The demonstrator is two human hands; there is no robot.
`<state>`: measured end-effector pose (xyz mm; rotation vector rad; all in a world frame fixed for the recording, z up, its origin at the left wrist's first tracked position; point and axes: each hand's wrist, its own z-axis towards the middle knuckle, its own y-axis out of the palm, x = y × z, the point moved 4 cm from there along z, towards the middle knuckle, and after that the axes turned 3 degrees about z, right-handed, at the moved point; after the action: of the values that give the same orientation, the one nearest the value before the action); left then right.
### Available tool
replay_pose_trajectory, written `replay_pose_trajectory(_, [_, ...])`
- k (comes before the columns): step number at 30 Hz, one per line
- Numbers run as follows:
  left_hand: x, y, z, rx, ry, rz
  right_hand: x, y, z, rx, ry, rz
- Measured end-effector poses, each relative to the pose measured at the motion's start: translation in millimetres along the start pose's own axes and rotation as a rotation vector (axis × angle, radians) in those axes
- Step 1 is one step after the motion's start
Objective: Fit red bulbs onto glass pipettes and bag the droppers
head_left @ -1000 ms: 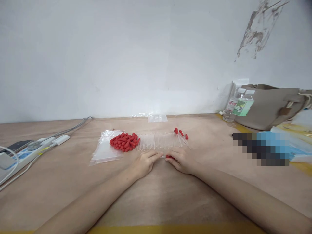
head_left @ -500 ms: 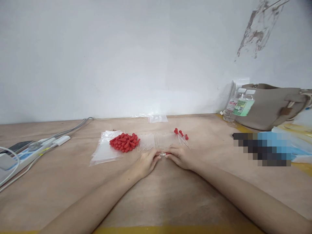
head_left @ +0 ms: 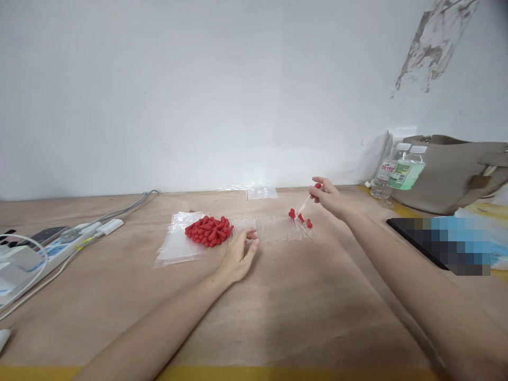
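My right hand (head_left: 327,198) is raised at the right of the row and pinches a dropper (head_left: 305,203) by its red rubber bulb, the clear tube slanting down to the left. Below it lie droppers with red bulbs (head_left: 300,217). My left hand (head_left: 239,256) rests at the near edge of a row of clear glass tubes (head_left: 278,229), thumb and fingers apart, with nothing visible held. Left of that hand is a heap of loose red rubber bulbs (head_left: 208,231), partly over clear plastic bags (head_left: 178,246).
At the left are a power strip (head_left: 39,259) with cables and a phone (head_left: 47,236). Another plastic bag (head_left: 262,193) lies by the wall. To the right stand two bottles (head_left: 407,169), a grey bag (head_left: 452,174) and a dark flat object (head_left: 413,241), partly blurred out.
My hands were together at the front of the tubes. The right has moved up and right with the dropper; the left has opened and stayed near the tubes. The view has shifted slightly.
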<state>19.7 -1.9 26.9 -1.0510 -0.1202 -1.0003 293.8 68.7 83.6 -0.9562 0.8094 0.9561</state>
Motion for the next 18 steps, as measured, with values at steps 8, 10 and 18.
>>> replay_pose_trajectory(8, [6.1,1.3,-1.9,-0.063,0.044,0.060,43.9,33.8,15.4,-0.302,0.007,-0.565])
replay_pose_trajectory(10, [5.9,1.9,-2.0,-0.075,0.050,0.063,49.0,38.8,13.5,-0.300,0.032,-0.594])
replay_pose_trajectory(18, [4.8,0.6,-0.3,0.010,0.053,0.220,64.4,13.1,4.6,-0.068,0.299,-0.693])
